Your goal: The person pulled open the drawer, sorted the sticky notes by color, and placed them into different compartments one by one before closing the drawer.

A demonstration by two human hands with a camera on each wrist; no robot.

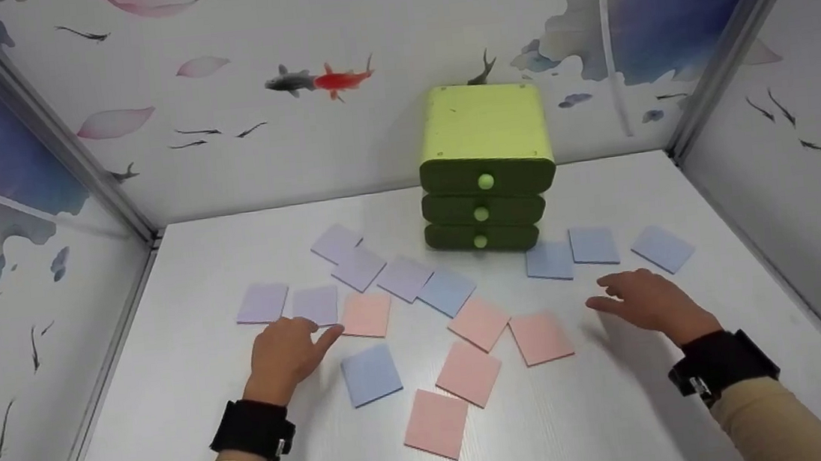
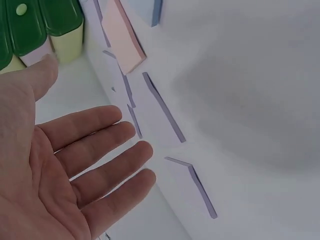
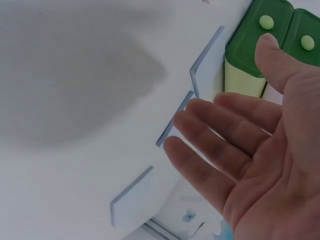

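Two lilac tiles lie just beyond my left grip, two blue tiles just beyond my right grip, both spread wide, holding nothing

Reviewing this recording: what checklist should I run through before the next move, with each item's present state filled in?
1. Left hand empty: ok, holds nothing.
2. Right hand empty: ok, holds nothing.
3. Drawers closed: ok, all three look pushed in.
4. Drawer contents known: cannot tell, insides hidden.
5. Pink tiles grouped: not ok, one lies beside the purple tiles, apart from the other four.
6. Blue tiles grouped: not ok, one lies near the left hand.
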